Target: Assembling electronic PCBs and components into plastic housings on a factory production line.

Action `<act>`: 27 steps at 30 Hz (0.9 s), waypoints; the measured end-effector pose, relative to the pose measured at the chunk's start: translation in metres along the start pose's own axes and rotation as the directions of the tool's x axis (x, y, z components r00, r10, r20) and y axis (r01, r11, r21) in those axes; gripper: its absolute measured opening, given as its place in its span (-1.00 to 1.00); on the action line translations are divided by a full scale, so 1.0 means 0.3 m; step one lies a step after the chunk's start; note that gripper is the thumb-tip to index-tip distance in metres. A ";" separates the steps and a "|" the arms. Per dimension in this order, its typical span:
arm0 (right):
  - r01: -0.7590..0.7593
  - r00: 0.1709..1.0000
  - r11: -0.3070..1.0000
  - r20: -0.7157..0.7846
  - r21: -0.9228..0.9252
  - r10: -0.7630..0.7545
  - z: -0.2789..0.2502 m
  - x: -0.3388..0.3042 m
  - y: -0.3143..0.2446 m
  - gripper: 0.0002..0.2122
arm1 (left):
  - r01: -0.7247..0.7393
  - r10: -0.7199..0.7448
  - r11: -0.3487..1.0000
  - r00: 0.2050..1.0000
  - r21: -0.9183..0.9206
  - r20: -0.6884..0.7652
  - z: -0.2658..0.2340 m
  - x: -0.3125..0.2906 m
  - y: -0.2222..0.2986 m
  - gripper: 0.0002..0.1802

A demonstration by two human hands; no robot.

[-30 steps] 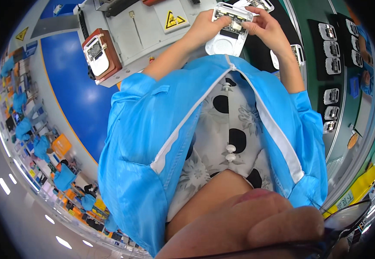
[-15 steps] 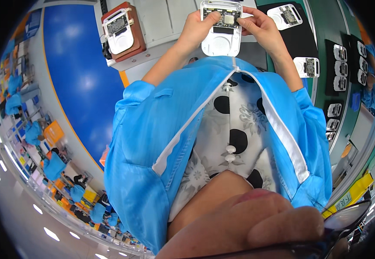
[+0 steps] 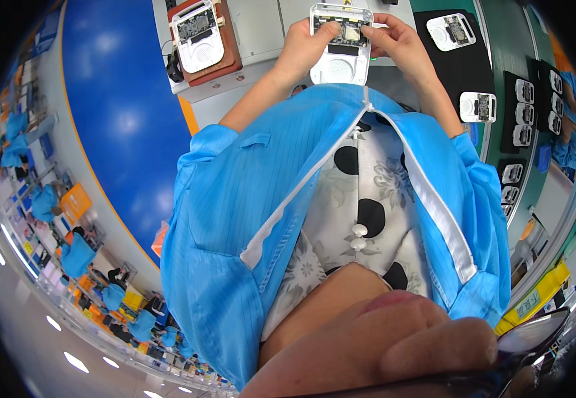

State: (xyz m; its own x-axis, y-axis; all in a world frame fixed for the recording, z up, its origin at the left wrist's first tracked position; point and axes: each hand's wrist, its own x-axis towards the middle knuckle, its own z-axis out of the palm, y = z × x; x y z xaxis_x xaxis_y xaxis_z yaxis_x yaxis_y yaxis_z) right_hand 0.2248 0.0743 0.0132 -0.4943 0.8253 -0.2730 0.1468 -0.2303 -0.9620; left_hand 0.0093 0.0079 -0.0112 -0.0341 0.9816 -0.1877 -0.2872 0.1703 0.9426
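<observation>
We grip the white device shell between both hands, its long axis running away from us. Left hand and right hand pinch its far end by the circuit board, equally near.

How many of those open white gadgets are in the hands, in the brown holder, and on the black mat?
Open white device, held by left hand and right hand: 1
White device in holder on the brown fixture: 1
White devices on mat on the black mat: 2
Total: 4
</observation>
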 end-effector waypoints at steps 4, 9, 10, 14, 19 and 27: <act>0.035 0.999 0.999 -0.003 0.002 -0.035 0.025 0.000 -0.005 -0.66 | 0.030 -0.030 1.000 1.000 -0.005 -0.003 -0.009 -0.012 0.013 -0.68; 0.045 0.998 0.996 0.039 0.082 -0.049 0.007 0.005 0.029 -0.69 | 0.053 -0.053 0.999 0.999 -0.014 0.007 -0.006 -0.018 0.012 -0.67; 0.045 0.998 0.996 0.040 0.083 -0.049 0.006 0.006 0.034 -0.69 | 0.049 -0.049 0.999 0.999 0.002 -0.002 -0.005 -0.019 0.011 -0.66; 0.054 0.998 0.998 0.017 0.030 -0.055 0.009 0.000 0.046 -0.69 | 0.057 -0.057 0.998 0.998 -0.007 0.011 -0.012 -0.016 -0.009 -0.67; 0.045 0.999 0.999 0.030 0.002 -0.045 0.018 -0.007 0.042 -0.67 | 0.062 -0.061 0.996 0.998 -0.063 0.020 -0.013 -0.029 -0.012 -0.67; 0.026 1.000 0.997 -0.001 0.072 -0.026 0.035 0.003 0.057 -0.65 | 0.095 -0.093 0.995 0.995 -0.039 0.044 -0.013 -0.034 0.016 -0.68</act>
State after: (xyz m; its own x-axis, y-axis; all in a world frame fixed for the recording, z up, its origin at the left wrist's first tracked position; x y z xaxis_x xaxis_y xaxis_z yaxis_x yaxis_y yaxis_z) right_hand 0.2179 0.0657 -0.0034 -0.4970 0.8316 -0.2478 0.0716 -0.2453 -0.9668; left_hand 0.0045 -0.0017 -0.0058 0.0348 0.9644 -0.2622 -0.3266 0.2589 0.9090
